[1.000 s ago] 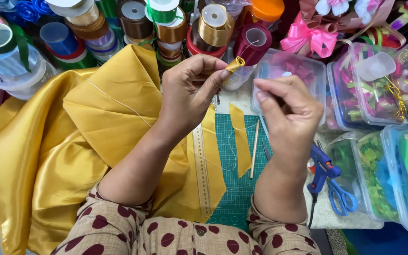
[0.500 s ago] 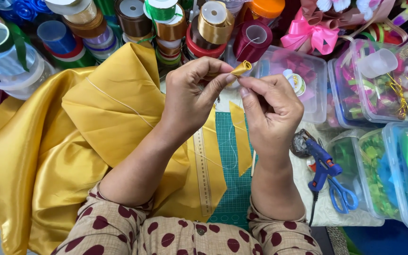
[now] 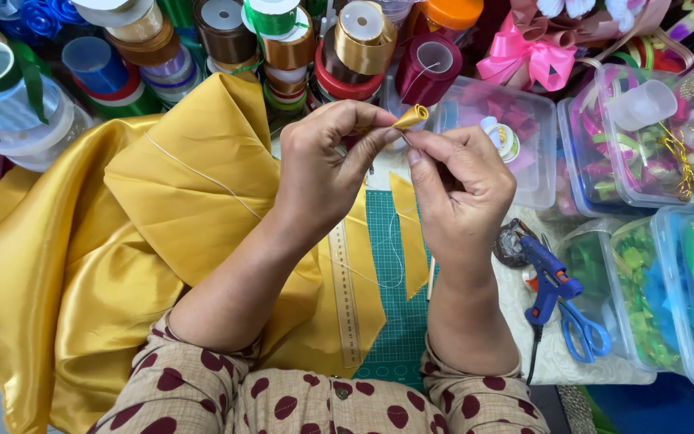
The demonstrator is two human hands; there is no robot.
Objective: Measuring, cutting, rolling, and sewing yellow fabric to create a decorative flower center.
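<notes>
The gold roll, a small rolled piece of satin, sits pinched between the thumb and fingers of the left hand. Its long axis runs up and to the right, so its open end points away from the left palm and toward the maroon spool just behind it. The right hand is clenched in a fine pinch just below and right of the roll, fingertips almost touching its lower end; it seems to grip something thin, perhaps a needle, though that is too small to tell. A pale thread trails from near the roll down and left across the gold cloth. The left hand holds the roll; the right is the free one nearest its base.

Below the roll lies a green mat, with a clear ruler and a gold strip on it. Right of the roll stands a clear box, and lower right a blue glue gun beside blue scissors. Behind and left of the roll, ribbon spools crowd together, leaving little room there.
</notes>
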